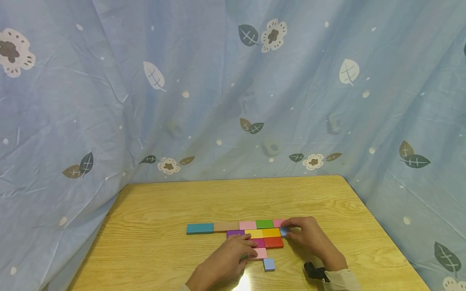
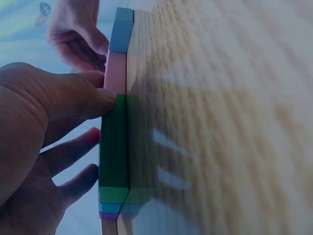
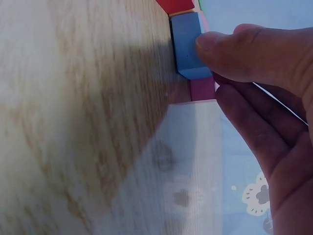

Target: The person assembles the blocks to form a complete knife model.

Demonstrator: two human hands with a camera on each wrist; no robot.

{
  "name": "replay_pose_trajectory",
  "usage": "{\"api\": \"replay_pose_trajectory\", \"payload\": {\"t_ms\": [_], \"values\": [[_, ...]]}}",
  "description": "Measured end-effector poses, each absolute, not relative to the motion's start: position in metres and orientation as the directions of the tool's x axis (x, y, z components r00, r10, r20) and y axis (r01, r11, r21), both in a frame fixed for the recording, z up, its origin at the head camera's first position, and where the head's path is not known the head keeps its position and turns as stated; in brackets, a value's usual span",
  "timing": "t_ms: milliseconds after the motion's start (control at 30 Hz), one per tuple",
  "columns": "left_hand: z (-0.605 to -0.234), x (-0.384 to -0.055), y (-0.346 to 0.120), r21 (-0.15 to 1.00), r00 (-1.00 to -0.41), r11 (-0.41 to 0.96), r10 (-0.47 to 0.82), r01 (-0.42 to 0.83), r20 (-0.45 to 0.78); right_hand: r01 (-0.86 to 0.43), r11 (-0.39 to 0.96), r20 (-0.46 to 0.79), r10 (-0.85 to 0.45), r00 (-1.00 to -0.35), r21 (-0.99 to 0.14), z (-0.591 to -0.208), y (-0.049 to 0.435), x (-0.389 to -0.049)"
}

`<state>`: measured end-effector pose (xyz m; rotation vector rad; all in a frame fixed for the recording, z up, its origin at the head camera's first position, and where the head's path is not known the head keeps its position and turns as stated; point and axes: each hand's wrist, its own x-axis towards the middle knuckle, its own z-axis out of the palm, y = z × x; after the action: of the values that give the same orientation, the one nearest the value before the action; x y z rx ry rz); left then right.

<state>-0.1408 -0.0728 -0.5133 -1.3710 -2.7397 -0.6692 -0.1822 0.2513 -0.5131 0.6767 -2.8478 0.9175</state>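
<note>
Flat coloured blocks lie edge to edge in rows on the table. With thumb and fingers, my right hand (image 1: 311, 236) pinches a small blue block (image 3: 187, 44) at the right end of the row with the yellow block (image 1: 253, 233) and orange block (image 1: 271, 232). My left hand (image 1: 229, 256) rests over the left part of the rows, fingers spread across the magenta block (image 1: 258, 243) and front pink block (image 1: 260, 253). Its thumb touches the near side of a green block (image 2: 114, 147), beside the pink one. A purple block (image 1: 234, 233) is partly covered by that hand.
The back row holds a teal block (image 1: 200, 228), a tan block (image 1: 226, 226), pink blocks and a green block (image 1: 264, 224). A red block (image 1: 273, 242) lies below the orange one. Another blue block (image 1: 269, 264) sits at the front. A patterned curtain (image 1: 204, 121) hangs behind the wooden table (image 1: 153, 258).
</note>
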Motion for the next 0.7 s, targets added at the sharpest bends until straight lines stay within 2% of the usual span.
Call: {"api": "replay_pose_trajectory", "payload": {"t_ms": [367, 533, 700], "values": [[-0.514, -0.141, -0.072, 0.361, -0.616, 0.528, 0.764, 0.769, 0.194, -0.462, 0.709, 0.226, -0.407, -0.885, -0.533, -0.513, 0.25, -0.182], [-0.514, -0.141, -0.073, 0.373, -0.617, 0.526, 0.766, 0.764, 0.183, -0.411, 0.702, 0.239, -0.336, -0.911, -0.582, -0.513, 0.252, -0.176], [-0.515, -0.143, -0.072, 0.388, -0.624, 0.532, 0.764, 0.752, 0.163, -0.353, 0.645, 0.266, -0.233, -0.936, -0.678, -0.51, 0.263, -0.161]]}}
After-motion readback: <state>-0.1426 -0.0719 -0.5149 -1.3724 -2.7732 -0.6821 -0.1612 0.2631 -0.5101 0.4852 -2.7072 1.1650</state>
